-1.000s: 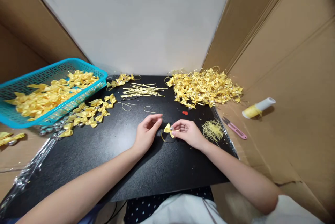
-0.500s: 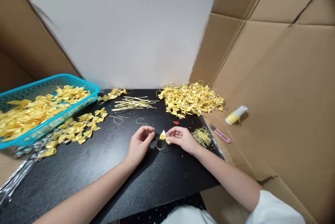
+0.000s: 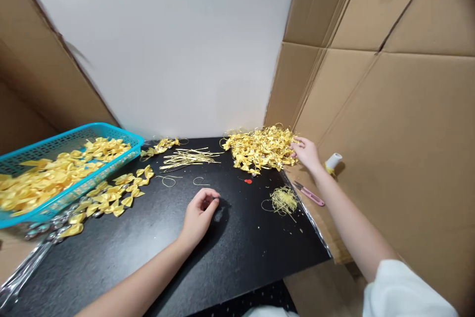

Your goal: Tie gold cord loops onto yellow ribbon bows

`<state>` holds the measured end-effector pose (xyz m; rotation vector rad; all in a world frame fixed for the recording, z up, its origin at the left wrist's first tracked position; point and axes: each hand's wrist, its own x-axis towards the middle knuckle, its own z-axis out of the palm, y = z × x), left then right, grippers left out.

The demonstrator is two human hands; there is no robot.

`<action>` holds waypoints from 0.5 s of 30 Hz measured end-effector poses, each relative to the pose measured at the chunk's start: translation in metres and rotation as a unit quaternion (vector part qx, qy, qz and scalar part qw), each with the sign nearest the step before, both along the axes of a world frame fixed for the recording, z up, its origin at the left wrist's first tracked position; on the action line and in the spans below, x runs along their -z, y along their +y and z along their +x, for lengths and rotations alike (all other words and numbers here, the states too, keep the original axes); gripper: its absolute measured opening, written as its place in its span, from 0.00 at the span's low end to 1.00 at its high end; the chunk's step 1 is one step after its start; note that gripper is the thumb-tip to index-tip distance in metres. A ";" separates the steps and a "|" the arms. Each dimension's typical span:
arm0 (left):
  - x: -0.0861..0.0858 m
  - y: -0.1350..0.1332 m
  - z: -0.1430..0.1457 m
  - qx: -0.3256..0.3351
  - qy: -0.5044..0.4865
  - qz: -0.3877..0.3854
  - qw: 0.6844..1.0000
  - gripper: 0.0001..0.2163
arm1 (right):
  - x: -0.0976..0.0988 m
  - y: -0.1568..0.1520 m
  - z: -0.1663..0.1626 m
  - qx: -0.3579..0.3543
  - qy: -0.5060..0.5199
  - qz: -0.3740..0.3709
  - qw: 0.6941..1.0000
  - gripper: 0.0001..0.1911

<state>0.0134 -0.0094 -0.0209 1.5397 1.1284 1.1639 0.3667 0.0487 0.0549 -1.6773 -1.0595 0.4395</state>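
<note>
My right hand reaches to the right edge of a heap of yellow ribbon bows with thin gold loops. Its fingers are slightly apart at the bows, and no bow shows held in them. Above the black table top, my left hand is loosely curled, thumb tip close to the index finger, with nothing visible in it. Just beyond the left hand lies a short curved piece of cord. A bundle of straight gold cords lies farther back.
At left, a blue basket holds yellow bows; more loose bows lie beside it. A tangle of yellow thread, a pink-handled cutter, a white spool and a red piece are on the right. Cardboard walls stand close.
My right hand has moved from the table's middle, where it held a looped bow, up and right to the heap. The bow is no longer seen there. My left hand has stayed nearly still.
</note>
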 end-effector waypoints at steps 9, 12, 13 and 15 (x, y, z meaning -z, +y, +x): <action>-0.025 0.035 -0.035 -0.154 0.214 0.136 0.955 0.06 | 0.008 -0.063 -0.084 -0.215 -0.015 0.035 0.976 0.14; -0.030 0.053 -0.059 -0.102 0.383 0.151 0.906 0.10 | 0.005 -0.076 -0.114 -0.283 -0.039 0.022 0.958 0.11; -0.029 0.057 -0.064 -0.069 0.421 0.154 0.891 0.11 | 0.005 -0.079 -0.124 -0.308 -0.050 0.022 0.950 0.10; -0.026 0.062 -0.069 -0.039 0.463 0.167 0.870 0.12 | 0.010 -0.083 -0.140 -0.343 -0.073 0.016 0.936 0.08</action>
